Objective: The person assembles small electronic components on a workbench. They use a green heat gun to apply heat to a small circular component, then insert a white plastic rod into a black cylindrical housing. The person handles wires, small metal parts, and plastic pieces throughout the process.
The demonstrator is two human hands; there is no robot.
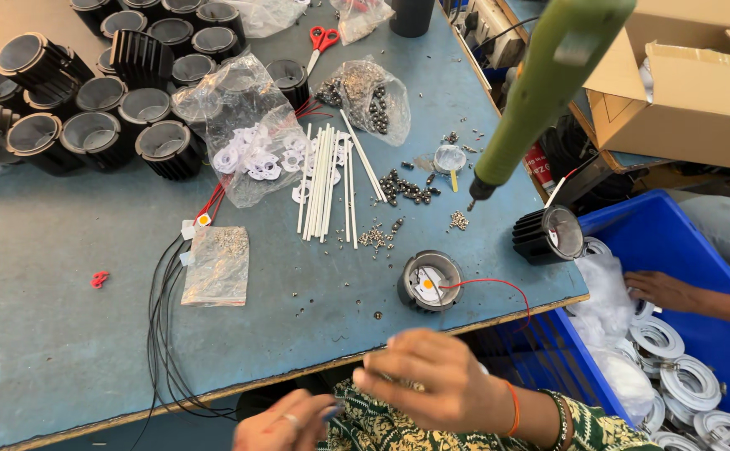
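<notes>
My right hand (436,380) hovers just off the table's front edge with its fingers pinched together; motion blur hides whether anything small is in them. My left hand (285,424), wearing a ring, is low at the frame's bottom, fingertips turned toward the right hand, and partly cut off. Closest on the table is a round black heat sink housing (428,282) with a white disc and orange dot inside, trailing a red wire (498,286). A green electric screwdriver (540,92) hangs above, its tip over loose screws (458,220).
Another person's hand (664,290) reaches into a blue bin (682,242) of white rings. Also here: a second heat sink (547,235), several black housings (89,100), white sticks (323,179), bags of parts (244,125), red scissors (321,42), black cables (160,334) and a cardboard box (690,83).
</notes>
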